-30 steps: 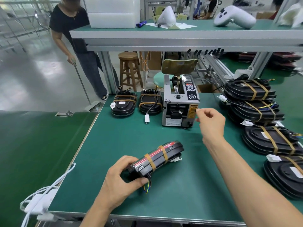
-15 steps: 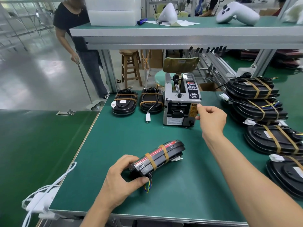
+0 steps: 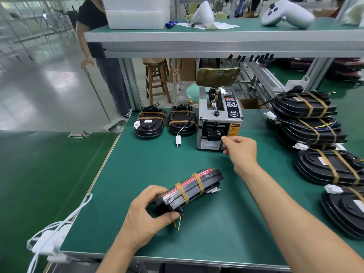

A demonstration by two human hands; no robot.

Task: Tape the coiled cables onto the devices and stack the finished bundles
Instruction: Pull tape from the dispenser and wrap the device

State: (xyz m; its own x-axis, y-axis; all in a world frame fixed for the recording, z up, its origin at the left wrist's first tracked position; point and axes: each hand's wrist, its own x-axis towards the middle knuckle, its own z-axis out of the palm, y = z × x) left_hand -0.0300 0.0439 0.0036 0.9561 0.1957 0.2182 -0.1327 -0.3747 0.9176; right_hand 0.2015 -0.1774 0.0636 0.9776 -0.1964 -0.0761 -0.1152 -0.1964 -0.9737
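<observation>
Device bundle, held on edge at near centre of mat; tape source straight beyond it

Device bundle [image 3: 192, 189]: black unit, two tan tape bands already round it, standing on its long edge on the green mat [image 3: 137, 170]. Long axis runs from near-left to far-right. Coloured wire ends hang from the near end.

Left hand [image 3: 144, 215]: fingers and thumb curled round the bundle's near-left end, steadying it upright.

Right hand [image 3: 239, 147]: beyond the bundle and apart from it, fingertips pinched together at the outlet of the tape dispenser [image 3: 218, 123]; whether a tape strip sits between them is too small to tell. This hand is the nearer one to the dispenser.

Judgement: any fresh strip must travel back toward the person, down onto the bundle's upper edge.

Finished stacks [image 3: 307, 117]: far right, well apart from both hands.
</observation>
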